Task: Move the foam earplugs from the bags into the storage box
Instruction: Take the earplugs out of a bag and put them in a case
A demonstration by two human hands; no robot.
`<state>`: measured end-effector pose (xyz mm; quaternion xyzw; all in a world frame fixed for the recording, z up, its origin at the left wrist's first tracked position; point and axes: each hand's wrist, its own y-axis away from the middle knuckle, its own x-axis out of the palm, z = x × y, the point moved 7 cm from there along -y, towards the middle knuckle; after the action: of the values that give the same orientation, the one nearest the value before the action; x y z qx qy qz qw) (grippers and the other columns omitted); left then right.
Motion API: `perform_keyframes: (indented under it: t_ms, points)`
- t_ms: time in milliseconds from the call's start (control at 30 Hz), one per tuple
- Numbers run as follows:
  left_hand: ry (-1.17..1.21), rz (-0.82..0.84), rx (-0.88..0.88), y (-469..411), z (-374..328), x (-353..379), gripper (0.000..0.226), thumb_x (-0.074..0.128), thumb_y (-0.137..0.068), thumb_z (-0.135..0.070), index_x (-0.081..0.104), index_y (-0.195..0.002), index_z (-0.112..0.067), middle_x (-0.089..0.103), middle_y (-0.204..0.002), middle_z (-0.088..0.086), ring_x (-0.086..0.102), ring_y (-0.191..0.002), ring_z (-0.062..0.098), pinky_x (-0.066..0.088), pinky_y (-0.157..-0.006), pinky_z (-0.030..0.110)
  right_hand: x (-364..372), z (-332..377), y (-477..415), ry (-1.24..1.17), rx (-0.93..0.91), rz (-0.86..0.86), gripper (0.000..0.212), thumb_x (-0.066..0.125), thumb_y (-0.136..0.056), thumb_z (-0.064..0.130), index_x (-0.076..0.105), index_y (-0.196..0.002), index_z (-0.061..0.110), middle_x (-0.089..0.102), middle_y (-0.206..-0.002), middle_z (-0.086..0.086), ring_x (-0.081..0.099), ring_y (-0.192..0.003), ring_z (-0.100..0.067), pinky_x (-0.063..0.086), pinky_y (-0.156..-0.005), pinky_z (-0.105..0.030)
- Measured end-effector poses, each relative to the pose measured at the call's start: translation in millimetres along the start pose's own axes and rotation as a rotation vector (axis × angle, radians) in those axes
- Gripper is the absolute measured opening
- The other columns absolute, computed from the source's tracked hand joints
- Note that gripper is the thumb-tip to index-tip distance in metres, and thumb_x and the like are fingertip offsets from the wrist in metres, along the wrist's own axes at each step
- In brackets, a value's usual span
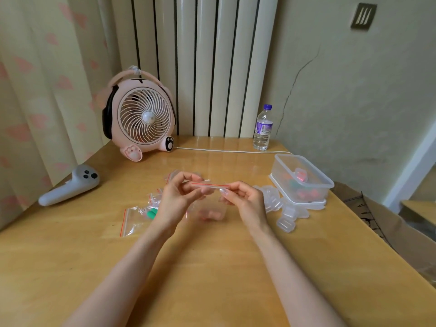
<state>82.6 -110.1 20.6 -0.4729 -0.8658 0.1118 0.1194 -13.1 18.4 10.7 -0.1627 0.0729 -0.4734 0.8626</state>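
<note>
Both hands hold one small clear zip bag [210, 202] by its red-lined top edge, above the table's middle. My left hand [177, 197] pinches the left end and my right hand [243, 199] pinches the right end. Pink earplugs [210, 215] show blurred at the bag's bottom. Several more zip bags [139, 214] lie on the table left of my left hand, one with green earplugs [151, 213]. The clear storage box [304, 179] stands open at the right, with pink and green earplugs inside.
Small clear plastic cases [280, 208] lie piled by the box, whose lid sits under it. A pink desk fan [141, 119] with a white cable, a water bottle [263, 128] and a grey controller [70, 185] stand farther out. Cardboard boxes [387, 223] sit beyond the table's right edge.
</note>
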Motion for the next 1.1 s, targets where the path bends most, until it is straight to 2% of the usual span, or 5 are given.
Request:
perform_keyframes:
  t_ms: [367,500,733,933,1100]
  points:
    - [0.104,0.052,-0.146,0,9,1,0.017,0.065,-0.075,0.010,0.058,-0.082,-0.004,0.072,-0.068,0.006,0.070,-0.066,0.015,0.059,-0.068,0.028,5,3,6,-0.006,0.061,0.104,0.015,0.060,-0.083,-0.007,0.063,-0.080,0.007,0.061,-0.067,-0.003,0.055,-0.057,-0.004,0.044,-0.057,-0.012]
    - [0.085,-0.019,-0.220,-2,19,-7,0.024,0.070,-0.068,0.011,0.056,-0.076,-0.007,0.065,-0.057,0.002,0.064,-0.052,0.012,0.051,-0.055,0.024,12,5,6,0.074,-0.016,0.156,0.027,0.068,-0.074,0.005,0.063,-0.097,0.017,0.064,-0.080,-0.003,0.060,-0.076,-0.009,0.048,-0.071,-0.020]
    - [0.012,0.019,-0.276,-2,26,-6,0.026,0.074,-0.066,0.008,0.054,-0.069,-0.007,0.053,-0.048,-0.002,0.055,-0.047,0.010,0.046,-0.047,0.016,22,0,9,0.197,-0.040,0.236,0.019,0.066,-0.066,0.014,0.062,-0.081,0.024,0.066,-0.090,0.003,0.059,-0.082,-0.010,0.046,-0.073,-0.024]
    - [-0.101,0.076,-0.216,-1,22,0,0.025,0.078,-0.065,0.000,0.057,-0.078,-0.005,0.056,-0.059,0.004,0.053,-0.044,0.007,0.043,-0.043,0.016,22,-12,9,0.192,0.053,0.304,0.017,0.071,-0.073,0.003,0.064,-0.075,0.018,0.064,-0.078,-0.004,0.056,-0.077,-0.015,0.046,-0.074,-0.030]
    - [-0.288,0.185,-0.065,-3,14,4,0.014,0.076,-0.070,-0.010,0.064,-0.076,-0.012,0.062,-0.071,0.009,0.056,-0.058,0.013,0.045,-0.052,0.019,17,-20,7,0.303,0.099,0.256,0.017,0.073,-0.076,0.004,0.073,-0.079,0.021,0.070,-0.081,-0.007,0.058,-0.075,-0.010,0.047,-0.074,-0.026]
